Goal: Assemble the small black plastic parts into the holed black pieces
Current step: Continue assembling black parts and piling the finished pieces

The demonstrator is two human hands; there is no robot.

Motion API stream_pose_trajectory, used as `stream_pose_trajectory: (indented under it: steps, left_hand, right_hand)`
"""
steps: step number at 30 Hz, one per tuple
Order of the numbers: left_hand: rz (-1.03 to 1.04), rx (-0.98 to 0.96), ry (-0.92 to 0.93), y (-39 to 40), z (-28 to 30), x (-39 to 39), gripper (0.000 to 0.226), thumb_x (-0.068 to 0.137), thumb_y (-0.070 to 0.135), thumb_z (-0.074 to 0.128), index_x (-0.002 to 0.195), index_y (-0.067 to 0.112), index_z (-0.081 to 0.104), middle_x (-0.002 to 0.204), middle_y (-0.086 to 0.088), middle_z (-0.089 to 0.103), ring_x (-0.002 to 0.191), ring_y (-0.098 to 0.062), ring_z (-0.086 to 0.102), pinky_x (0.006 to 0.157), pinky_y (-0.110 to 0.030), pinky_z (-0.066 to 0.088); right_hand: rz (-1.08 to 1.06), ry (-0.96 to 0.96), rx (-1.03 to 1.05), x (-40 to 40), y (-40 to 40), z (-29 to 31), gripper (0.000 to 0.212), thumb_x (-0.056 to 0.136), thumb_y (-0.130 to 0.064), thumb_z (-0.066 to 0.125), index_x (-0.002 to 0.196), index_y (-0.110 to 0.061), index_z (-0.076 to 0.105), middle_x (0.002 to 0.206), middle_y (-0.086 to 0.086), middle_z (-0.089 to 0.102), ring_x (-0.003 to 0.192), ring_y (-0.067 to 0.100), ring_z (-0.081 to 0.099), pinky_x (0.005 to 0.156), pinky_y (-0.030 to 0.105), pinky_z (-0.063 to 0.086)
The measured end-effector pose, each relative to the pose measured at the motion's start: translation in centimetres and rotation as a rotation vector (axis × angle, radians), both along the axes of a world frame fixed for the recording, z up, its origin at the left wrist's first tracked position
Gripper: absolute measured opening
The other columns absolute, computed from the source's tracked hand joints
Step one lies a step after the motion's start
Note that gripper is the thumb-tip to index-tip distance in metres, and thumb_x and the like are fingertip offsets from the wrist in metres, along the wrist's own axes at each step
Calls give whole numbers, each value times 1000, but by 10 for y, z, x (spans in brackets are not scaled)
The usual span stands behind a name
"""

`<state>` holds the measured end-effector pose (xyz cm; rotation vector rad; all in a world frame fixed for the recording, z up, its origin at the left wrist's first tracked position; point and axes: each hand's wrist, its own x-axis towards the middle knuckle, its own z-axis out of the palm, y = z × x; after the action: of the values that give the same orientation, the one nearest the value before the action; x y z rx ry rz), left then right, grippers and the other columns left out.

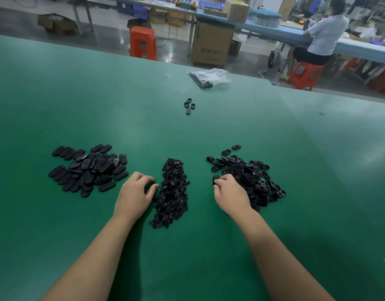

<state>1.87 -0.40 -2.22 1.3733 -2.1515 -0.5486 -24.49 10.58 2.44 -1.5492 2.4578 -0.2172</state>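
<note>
Three black heaps lie on the green table (pixel 187 257). In the middle is a long heap of small plastic parts (pixel 173 196). To its right is a heap of holed oval pieces (pixel 254 177). My left hand (pixel 134 194) rests at the left edge of the small parts, fingers loosely curled, thumb tip touching the heap and nothing seen in its grasp. My right hand (pixel 229 193) sits at the left edge of the holed heap, its fingertips curled on one holed piece (pixel 216 179).
A heap of smooth black oval pieces (pixel 87 168) lies at the left. Several loose black pieces (pixel 189 105) sit farther back, and a clear plastic bag (pixel 211 77) lies near the far edge. Beyond the table are red stools, cardboard boxes and a seated person.
</note>
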Motion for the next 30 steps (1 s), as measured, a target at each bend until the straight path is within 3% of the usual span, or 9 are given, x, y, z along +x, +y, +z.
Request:
stream_pose_trajectory:
  steps: [5, 8, 15, 20, 26, 30]
  left_hand:
    - [-2, -10, -1, -1, -2, 0, 19, 93, 36, 68, 105, 21, 71, 93, 10, 52, 80, -13, 55, 74, -31, 49]
    - [-3, -12, -12, -2, -4, 0, 20, 93, 36, 69, 106, 21, 72, 94, 9, 53, 80, -14, 55, 76, -32, 51]
    - [0, -18, -18, -2, -4, 0, 19, 92, 37, 70, 103, 23, 72, 93, 10, 52, 79, -13, 55, 75, -32, 51]
    - [-1, -31, -10, -2, -4, 0, 17, 91, 35, 71, 102, 22, 72, 93, 10, 53, 80, -14, 56, 75, -31, 50]
    - [-2, -21, -14, -1, -2, 1, 14, 92, 36, 70, 98, 24, 72, 91, 11, 52, 76, -12, 55, 70, -30, 48]
    - [-2, -17, -11, 0, 0, 0, 10, 92, 34, 70, 95, 25, 72, 89, 11, 50, 75, -11, 53, 67, -28, 43]
  right_hand:
    - [47, 61, -15, 6, 10, -1, 29, 106, -33, 43, 120, -22, 67, 124, -4, 58, 95, 18, 64, 69, 28, 44]
    - [29, 105, -18, 8, 8, -1, 23, 104, -35, 50, 117, -21, 64, 119, -2, 60, 95, 18, 64, 71, 28, 46]
    - [-51, 29, -34, 6, -3, 1, 26, 99, -32, 62, 120, -20, 54, 118, -1, 62, 99, 21, 65, 79, 32, 51]
    - [-99, -69, -62, 1, -4, 0, 29, 97, -28, 66, 123, -19, 58, 117, -2, 64, 102, 20, 63, 83, 34, 52]
    - [-190, -322, -174, -2, -3, -3, 14, 93, -23, 72, 105, -16, 70, 85, -7, 63, 80, 14, 62, 79, 34, 57]
    - [-257, -613, -352, 1, -1, 6, 9, 90, -24, 76, 93, -22, 67, 74, -7, 58, 50, 9, 54, 54, 26, 52]
